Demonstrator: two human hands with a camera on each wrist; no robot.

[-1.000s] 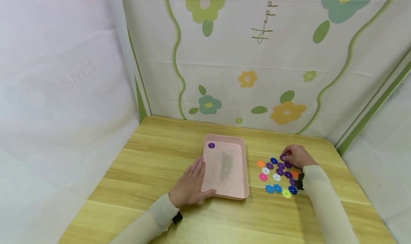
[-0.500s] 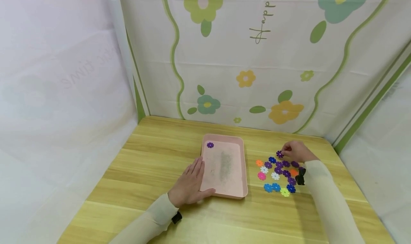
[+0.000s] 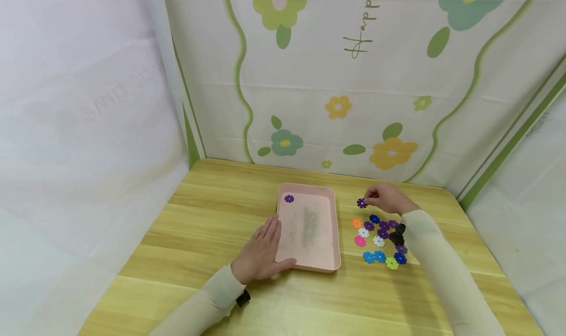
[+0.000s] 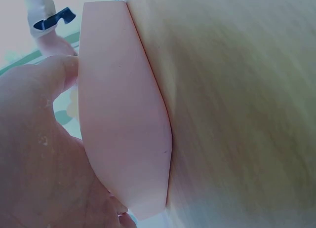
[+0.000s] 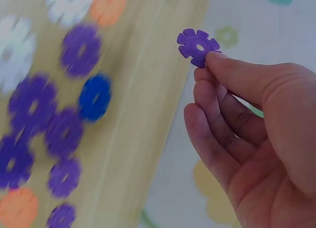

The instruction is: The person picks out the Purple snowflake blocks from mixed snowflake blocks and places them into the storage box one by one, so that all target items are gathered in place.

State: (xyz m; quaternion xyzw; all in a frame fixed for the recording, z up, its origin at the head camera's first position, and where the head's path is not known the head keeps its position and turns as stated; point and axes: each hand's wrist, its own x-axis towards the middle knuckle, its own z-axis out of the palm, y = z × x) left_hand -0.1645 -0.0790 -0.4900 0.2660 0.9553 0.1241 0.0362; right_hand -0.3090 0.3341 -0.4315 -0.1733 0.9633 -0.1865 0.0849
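Observation:
Between thumb and fingertips my right hand (image 3: 385,198) pinches a purple snowflake disc (image 5: 198,46), a flat notched ring with a hole in its middle. It is held up behind the loose discs, to the right of a shallow pink tray (image 3: 337,228). My left hand (image 3: 261,252) rests with straight fingers along the tray's near left corner. In the left wrist view the thumb lies against the rim of the tray's pink wall (image 4: 123,90). Inside the tray, at its far left corner, lies one purple disc (image 3: 289,198).
Several loose discs lie spread right of the tray, among them a blue one (image 3: 374,219), a pink one (image 3: 360,240), a white one (image 3: 378,240) and a yellow-green one (image 3: 391,263). Flower-printed cloth (image 3: 300,70) hangs behind the wooden table (image 3: 190,218).
My right hand has lifted the purple disc from the back of the group and carried it left toward the tray. The left hand has stayed at the tray.

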